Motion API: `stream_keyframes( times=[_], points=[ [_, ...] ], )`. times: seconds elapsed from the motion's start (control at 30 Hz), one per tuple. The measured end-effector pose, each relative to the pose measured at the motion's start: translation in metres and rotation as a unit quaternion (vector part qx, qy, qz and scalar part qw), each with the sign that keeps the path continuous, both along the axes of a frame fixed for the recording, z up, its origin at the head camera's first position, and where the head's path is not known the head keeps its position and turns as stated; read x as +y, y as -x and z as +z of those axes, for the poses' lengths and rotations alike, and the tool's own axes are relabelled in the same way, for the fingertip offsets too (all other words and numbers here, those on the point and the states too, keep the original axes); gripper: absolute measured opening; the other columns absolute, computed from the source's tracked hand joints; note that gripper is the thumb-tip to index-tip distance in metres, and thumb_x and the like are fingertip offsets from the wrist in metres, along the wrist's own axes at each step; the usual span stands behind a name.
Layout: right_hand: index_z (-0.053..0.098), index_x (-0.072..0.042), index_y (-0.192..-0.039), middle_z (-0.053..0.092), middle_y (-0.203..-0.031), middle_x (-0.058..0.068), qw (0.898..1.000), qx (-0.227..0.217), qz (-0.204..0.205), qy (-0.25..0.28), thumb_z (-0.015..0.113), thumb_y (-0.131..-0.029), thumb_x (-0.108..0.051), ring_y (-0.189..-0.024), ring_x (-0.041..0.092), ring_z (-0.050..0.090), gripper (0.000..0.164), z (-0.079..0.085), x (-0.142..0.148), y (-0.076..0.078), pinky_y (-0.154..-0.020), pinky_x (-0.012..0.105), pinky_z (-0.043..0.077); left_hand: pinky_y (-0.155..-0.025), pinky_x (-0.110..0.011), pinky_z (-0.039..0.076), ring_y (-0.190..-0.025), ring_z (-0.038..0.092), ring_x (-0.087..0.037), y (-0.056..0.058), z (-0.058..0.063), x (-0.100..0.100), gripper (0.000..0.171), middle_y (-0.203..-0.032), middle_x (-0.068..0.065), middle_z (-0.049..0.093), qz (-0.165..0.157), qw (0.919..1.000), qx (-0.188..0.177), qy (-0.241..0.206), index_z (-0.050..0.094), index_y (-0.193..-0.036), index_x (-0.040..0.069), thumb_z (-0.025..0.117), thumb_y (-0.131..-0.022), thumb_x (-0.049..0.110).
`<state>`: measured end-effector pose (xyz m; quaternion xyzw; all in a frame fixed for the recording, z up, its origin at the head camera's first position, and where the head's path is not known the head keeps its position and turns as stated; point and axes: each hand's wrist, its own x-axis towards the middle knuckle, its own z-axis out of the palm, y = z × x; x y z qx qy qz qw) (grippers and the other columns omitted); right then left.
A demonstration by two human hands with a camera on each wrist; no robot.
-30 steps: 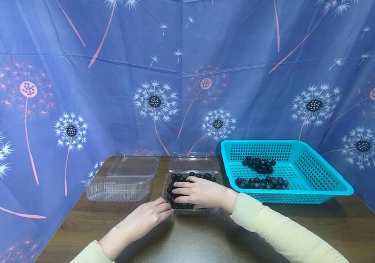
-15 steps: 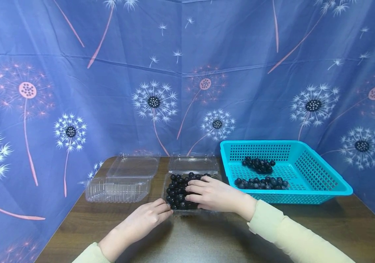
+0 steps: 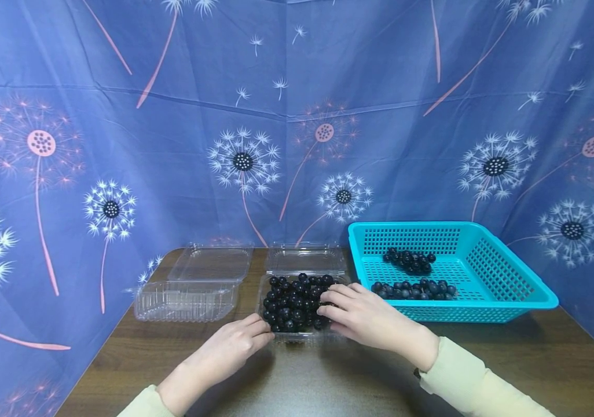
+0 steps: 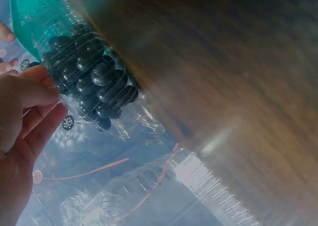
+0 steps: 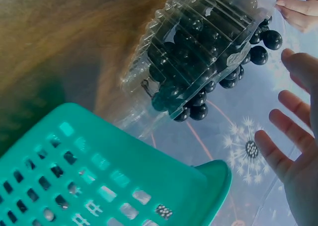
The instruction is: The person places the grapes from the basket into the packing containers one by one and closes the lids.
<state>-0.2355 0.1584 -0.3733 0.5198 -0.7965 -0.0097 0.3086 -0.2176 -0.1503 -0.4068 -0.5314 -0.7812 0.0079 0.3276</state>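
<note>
A clear plastic clamshell container (image 3: 302,337) stands mid-table, its lid folded back behind it. Dark grapes (image 3: 293,304) fill it, some rising above the rim in the right wrist view. My left hand (image 3: 237,344) pinches the container's front left corner between thumb and fingers, as the left wrist view shows. Over the right side of the grapes is my right hand (image 3: 367,315). Its fingers (image 5: 288,126) are spread and loosely bent, apart from the grapes and holding nothing in the right wrist view.
A turquoise plastic basket (image 3: 455,304) stands on the right with two dark grape bunches (image 3: 414,289) inside. To the left sits a second clear clamshell (image 3: 184,301), its lid up. A blue dandelion-print cloth (image 3: 286,145) hangs behind the wooden table (image 3: 297,382).
My right hand has slid right across the grapes, from the middle to the container's right edge, uncovering most of them. The left hand has kept its place at the corner.
</note>
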Motion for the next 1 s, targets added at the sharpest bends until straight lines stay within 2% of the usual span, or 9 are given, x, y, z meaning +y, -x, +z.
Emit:
stream_keyframes(
  times=[0.17, 0.37, 0.5, 0.6, 0.63, 0.73, 0.83, 1.0],
  points=[
    [0.062, -0.016, -0.112, 0.059, -0.114, 0.001, 0.999, -0.035, -0.019, 0.035, 0.077, -0.075, -0.019, -0.107, 0.020, 0.055, 0.040, -0.005, 0.010, -0.005, -0.079, 0.037, 0.052, -0.071, -0.014, 0.050, -0.082, 0.054, -0.007, 0.000, -0.001, 0.003, 0.030, -0.088, 0.006, 0.061, 0.008, 0.9998, -0.010, -0.013, 0.070, -0.091, 0.013, 0.066, -0.067, -0.005],
    [0.064, -0.015, -0.109, 0.061, -0.110, 0.000, 0.996, -0.044, -0.043, 0.069, 0.072, -0.080, -0.018, -0.103, 0.017, 0.056, 0.030, -0.013, 0.018, -0.012, -0.078, 0.034, 0.052, -0.064, -0.015, 0.048, -0.077, 0.052, -0.007, 0.001, -0.002, 0.007, 0.023, -0.085, 0.007, 0.061, 0.017, 0.9993, -0.016, -0.028, 0.069, -0.087, 0.014, 0.061, -0.071, 0.000],
    [0.065, -0.015, -0.108, 0.062, -0.107, -0.001, 0.993, -0.046, -0.055, 0.092, 0.059, -0.092, -0.025, -0.101, 0.017, 0.056, 0.020, -0.018, 0.022, -0.017, -0.072, 0.034, 0.052, -0.064, -0.015, 0.048, -0.077, 0.052, -0.007, 0.002, -0.003, 0.009, 0.022, -0.084, 0.008, 0.061, 0.026, 0.9990, -0.017, -0.031, 0.069, -0.087, 0.015, 0.064, -0.071, 0.001],
    [0.064, -0.015, -0.109, 0.061, -0.106, -0.002, 0.991, -0.053, -0.065, 0.106, 0.045, -0.098, -0.034, -0.099, 0.017, 0.056, 0.029, -0.019, 0.025, -0.023, -0.071, 0.035, 0.052, -0.065, -0.016, 0.048, -0.076, 0.053, -0.007, 0.003, -0.002, 0.011, 0.021, -0.084, 0.008, 0.061, 0.027, 0.9989, -0.018, -0.034, 0.070, -0.087, 0.016, 0.064, -0.073, 0.001],
    [0.064, -0.015, -0.109, 0.061, -0.106, -0.002, 0.990, -0.056, -0.069, 0.110, 0.045, -0.098, -0.034, -0.099, 0.016, 0.056, 0.029, -0.019, 0.026, -0.025, -0.070, 0.035, 0.051, -0.065, -0.016, 0.048, -0.076, 0.053, -0.007, 0.003, -0.001, 0.011, 0.020, -0.084, 0.008, 0.061, 0.027, 0.9989, -0.019, -0.035, 0.070, -0.087, 0.016, 0.064, -0.074, 0.002],
    [0.064, -0.016, -0.108, 0.062, -0.105, -0.003, 0.988, -0.061, -0.074, 0.121, 0.058, -0.093, -0.029, -0.097, 0.015, 0.057, 0.021, -0.020, 0.028, -0.030, -0.073, 0.035, 0.052, -0.065, -0.017, 0.048, -0.075, 0.053, -0.007, 0.002, 0.000, 0.013, 0.018, -0.084, 0.008, 0.061, 0.025, 0.9987, -0.021, -0.039, 0.070, -0.086, 0.016, 0.062, -0.076, 0.003],
    [0.065, -0.015, -0.104, 0.062, -0.101, -0.005, 0.986, -0.063, -0.077, 0.136, 0.073, -0.079, -0.019, -0.094, 0.013, 0.058, 0.027, -0.022, 0.030, -0.034, -0.076, 0.033, 0.053, -0.065, -0.018, 0.049, -0.075, 0.054, -0.008, 0.002, 0.001, 0.014, 0.017, -0.084, 0.007, 0.062, 0.025, 0.9987, -0.021, -0.040, 0.070, -0.086, 0.015, 0.063, -0.076, 0.003],
    [0.065, -0.013, -0.098, 0.063, -0.094, -0.007, 0.981, -0.048, -0.082, 0.171, 0.079, -0.067, -0.013, -0.088, 0.010, 0.060, 0.034, -0.030, 0.033, -0.037, -0.078, 0.031, 0.053, -0.065, -0.018, 0.049, -0.075, 0.054, -0.008, 0.003, 0.000, 0.015, 0.020, -0.084, 0.008, 0.062, 0.025, 0.9987, -0.017, -0.040, 0.071, -0.087, 0.015, 0.067, -0.072, 0.001]
  ],
)
